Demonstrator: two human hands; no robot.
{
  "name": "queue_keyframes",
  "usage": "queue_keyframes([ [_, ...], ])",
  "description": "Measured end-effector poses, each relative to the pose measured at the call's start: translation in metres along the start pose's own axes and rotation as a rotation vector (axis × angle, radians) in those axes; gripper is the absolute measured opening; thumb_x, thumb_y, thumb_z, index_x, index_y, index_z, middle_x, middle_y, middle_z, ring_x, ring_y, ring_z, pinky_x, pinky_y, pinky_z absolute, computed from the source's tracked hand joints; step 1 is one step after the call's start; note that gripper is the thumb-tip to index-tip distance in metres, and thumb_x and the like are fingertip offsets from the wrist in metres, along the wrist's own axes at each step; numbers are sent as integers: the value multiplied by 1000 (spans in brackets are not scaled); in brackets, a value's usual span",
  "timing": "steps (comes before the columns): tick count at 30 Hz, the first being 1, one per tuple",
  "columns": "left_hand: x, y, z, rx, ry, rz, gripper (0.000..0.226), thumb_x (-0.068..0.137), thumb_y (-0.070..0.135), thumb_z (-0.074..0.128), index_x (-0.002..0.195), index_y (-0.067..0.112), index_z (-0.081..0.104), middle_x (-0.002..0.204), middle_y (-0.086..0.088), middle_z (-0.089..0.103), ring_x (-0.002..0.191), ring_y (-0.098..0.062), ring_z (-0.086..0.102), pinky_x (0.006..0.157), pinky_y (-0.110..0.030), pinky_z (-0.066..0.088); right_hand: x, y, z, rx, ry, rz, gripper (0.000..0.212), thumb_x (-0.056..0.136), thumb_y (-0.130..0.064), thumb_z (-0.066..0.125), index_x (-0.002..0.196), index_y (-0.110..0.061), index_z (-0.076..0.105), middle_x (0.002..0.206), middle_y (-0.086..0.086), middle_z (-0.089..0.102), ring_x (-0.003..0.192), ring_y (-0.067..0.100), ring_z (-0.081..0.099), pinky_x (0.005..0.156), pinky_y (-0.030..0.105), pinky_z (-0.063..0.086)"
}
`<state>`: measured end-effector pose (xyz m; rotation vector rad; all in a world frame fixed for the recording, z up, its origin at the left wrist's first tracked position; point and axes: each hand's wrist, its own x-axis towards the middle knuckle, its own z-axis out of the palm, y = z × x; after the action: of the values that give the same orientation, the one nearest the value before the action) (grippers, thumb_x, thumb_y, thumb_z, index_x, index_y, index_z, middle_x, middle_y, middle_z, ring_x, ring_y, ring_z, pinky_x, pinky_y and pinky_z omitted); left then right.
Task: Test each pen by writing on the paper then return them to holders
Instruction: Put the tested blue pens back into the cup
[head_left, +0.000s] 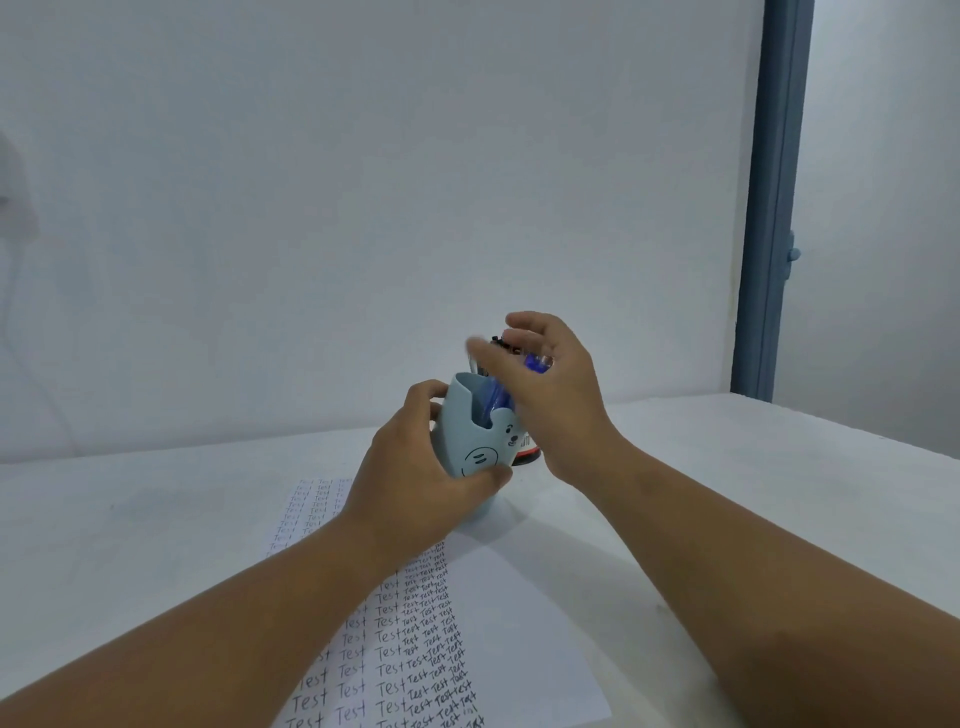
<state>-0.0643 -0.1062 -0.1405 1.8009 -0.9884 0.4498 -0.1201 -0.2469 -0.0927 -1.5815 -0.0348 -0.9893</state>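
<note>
- Pens (496, 395), blue-barrelled, are gripped in a bunch by the right hand (550, 395), long axes tilted, tips down inside the pale blue bear-faced plastic holder (475, 436).
- Holder is clasped by the left hand (415, 467) over the bench (727, 467).

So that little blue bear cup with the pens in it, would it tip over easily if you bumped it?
Probably yes. The bear holder is tall and narrow, and the pens stick out above its rim, so the weight likely sits high. The left hand grips it while the right hand handles the pens. It looks like light, stiff plastic.
</note>
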Motion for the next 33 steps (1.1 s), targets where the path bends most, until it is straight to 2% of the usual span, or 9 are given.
queue_keyframes([
  [3, 0, 1, 1, -11, -9, 9, 76, 64, 44, 91, 120, 41, 40, 106, 24, 56, 93, 15, 55, 68, -12, 54, 2, 4, -3, -77, 63, -77, 27, 82, -6, 78, 100, -24, 69, 84, -11, 67, 77, 2, 64, 78, 23, 55],
  [5, 0, 2, 3, -33, -10, 11, 76, 65, 44, 91, 121, 41, 40, 106, 24, 57, 94, 15, 56, 67, -11, 53, 3, 0, -5, -38, 117, -120, 26, 84, 1, 71, 96, -22, 69, 80, -8, 62, 70, 1, 59, 74, 21, 55],
  [8, 0, 4, 5, -54, -11, 23, 76, 66, 45, 90, 123, 40, 39, 108, 26, 56, 95, 15, 56, 65, -10, 53, 6, -5, -9, 7, 140, -132, 29, 83, -5, 77, 101, -26, 67, 96, -8, 63, 77, -2, 61, 76, 22, 58],
  [11, -1, 4, 4, -56, -5, 24, 75, 65, 43, 91, 121, 41, 41, 108, 25, 57, 94, 12, 58, 67, -12, 54, 4, -1, -8, 9, 11, 3, 39, 79, -22, 85, 111, -29, 64, 110, -7, 67, 97, 6, 67, 82, 27, 59],
  [21, -1, 3, 4, -50, -6, -15, 74, 65, 44, 91, 121, 42, 41, 107, 24, 58, 94, 13, 57, 67, -11, 53, 8, 6, -5, 43, 33, 89, 22, 85, -11, 77, 100, -25, 69, 95, -3, 72, 89, 16, 70, 79, 30, 60],
  [25, 1, 4, 3, -73, 11, -61, 75, 66, 43, 91, 121, 40, 40, 108, 25, 57, 91, 13, 59, 64, -7, 51, 9, 2, -8, 167, -47, 146, 52, 80, -32, 84, 125, -29, 57, 106, -3, 69, 98, 14, 69, 82, 29, 55],
  [27, 2, 3, 0, -81, 34, -101, 74, 66, 40, 91, 121, 39, 41, 108, 24, 58, 88, 7, 62, 61, -9, 51, 9, 3, -7, 183, -68, 150, 61, 83, -40, 79, 134, -29, 47, 107, -2, 66, 97, 14, 67, 84, 30, 51],
  [29, 5, 0, -4, -108, 66, -148, 75, 66, 37, 92, 124, 35, 43, 109, 19, 60, 89, 1, 63, 61, -13, 52, 8, 5, -4, 178, -62, 144, 52, 92, -41, 68, 135, -25, 43, 108, 1, 65, 94, 15, 66, 86, 34, 54],
  [33, 15, -6, -12, -186, 118, -253, 78, 67, 29, 92, 128, 29, 44, 115, 9, 60, 94, -8, 64, 67, -19, 53, 5, 12, 2, 113, -133, 160, 38, 88, -44, 56, 118, -22, 56, 107, 5, 69, 90, 19, 66, 88, 46, 58],
])
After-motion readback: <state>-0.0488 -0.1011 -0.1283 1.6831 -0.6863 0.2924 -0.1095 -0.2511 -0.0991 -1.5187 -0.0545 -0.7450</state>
